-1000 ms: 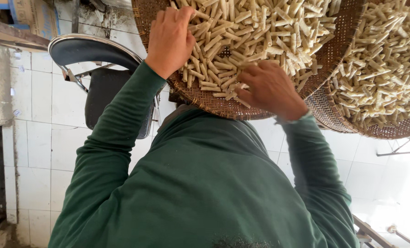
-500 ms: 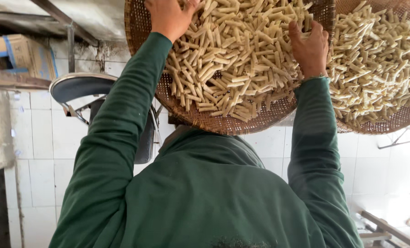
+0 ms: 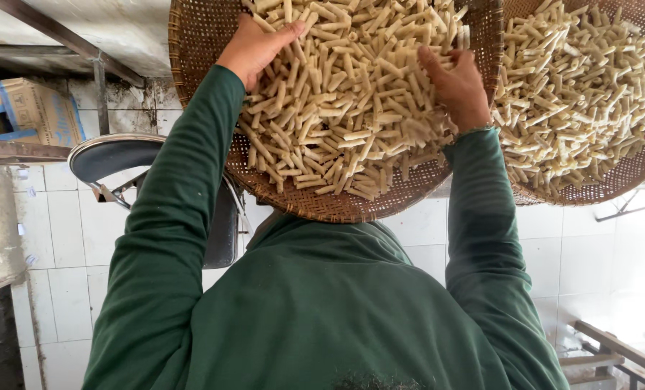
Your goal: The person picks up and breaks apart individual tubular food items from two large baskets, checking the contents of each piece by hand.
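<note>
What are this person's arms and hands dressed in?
Both arms are covered to the wrist by long dark green sleeves of a plain top. The left hand and right hand are bare, without gloves. A thin band seems to circle the right wrist.

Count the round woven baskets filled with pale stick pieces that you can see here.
2. One round woven basket sits under both hands, centre-left; a second round woven basket lies beside it at right, partly cut off. Others may be out of frame.

Two round woven trays (image 3: 200, 43) side by side, each heaped with pale stick-shaped pieces (image 3: 344, 108).
</note>
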